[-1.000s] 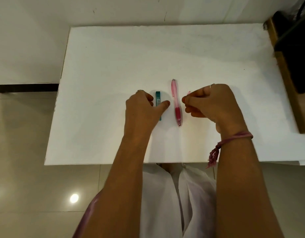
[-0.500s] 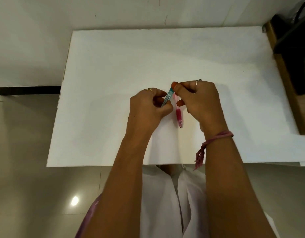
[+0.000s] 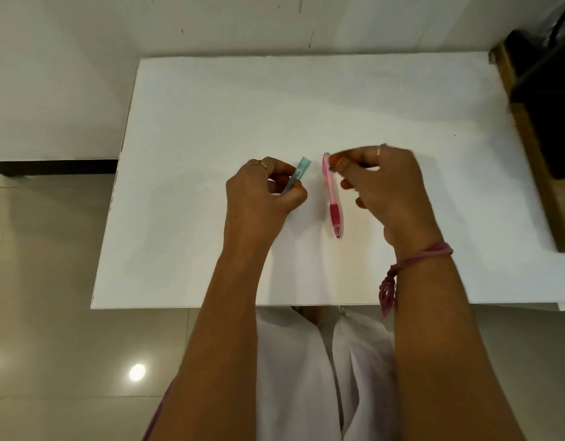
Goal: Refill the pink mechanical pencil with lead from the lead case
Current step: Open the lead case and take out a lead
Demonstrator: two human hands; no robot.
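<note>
A pink mechanical pencil (image 3: 333, 205) lies on the white table (image 3: 211, 122), with its darker grip and tip towards me. My left hand (image 3: 259, 198) holds a slim teal lead case (image 3: 298, 173), tilted up and to the right, just left of the pencil. My right hand (image 3: 386, 186) is blurred and hovers over the pencil's far end. Its thumb and forefinger pinch a tiny dark teal piece (image 3: 331, 168), which looks like the case's cap. The case and the right hand are apart. The right hand's fingers cover part of the pencil's right side.
A dark cabinet with a wooden edge (image 3: 542, 122) stands against the table's right side. The table's front edge (image 3: 211, 305) runs just above my lap in white cloth. Tiled floor lies to the left, and a pink thread bracelet (image 3: 418, 256) hangs on my right wrist.
My left hand picked the lead case up off the table. My right hand pinched its top end, then drew away to the right over the pencil, so the two hands are now apart.
</note>
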